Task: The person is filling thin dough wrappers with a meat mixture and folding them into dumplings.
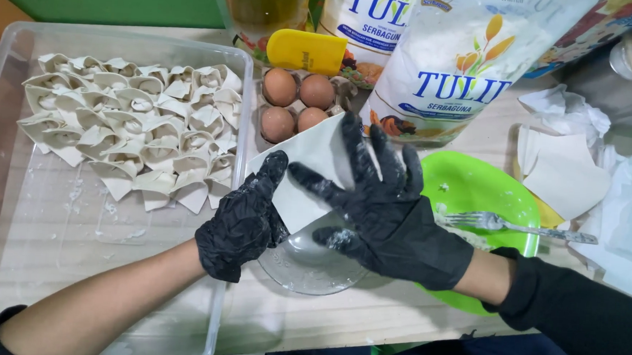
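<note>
At frame centre, wrapper (309,171): a pale dough square, held tilted over the glass bowl (304,267).
Left hand (245,220): black glove, fingers pinched on the wrapper's lower left edge.
Right hand (383,203): black floured glove, fingers spread wide and flat on the wrapper's right side.
Plate (474,186): green, right of centre, fork (515,225) lying on it.
Eggs (296,103): four in a carton, just above the wrapper.
Tray (12,205): clear, left; folded dumplings (134,132) heaped in its upper half.
Flour bags (452,62): upper right.
</note>
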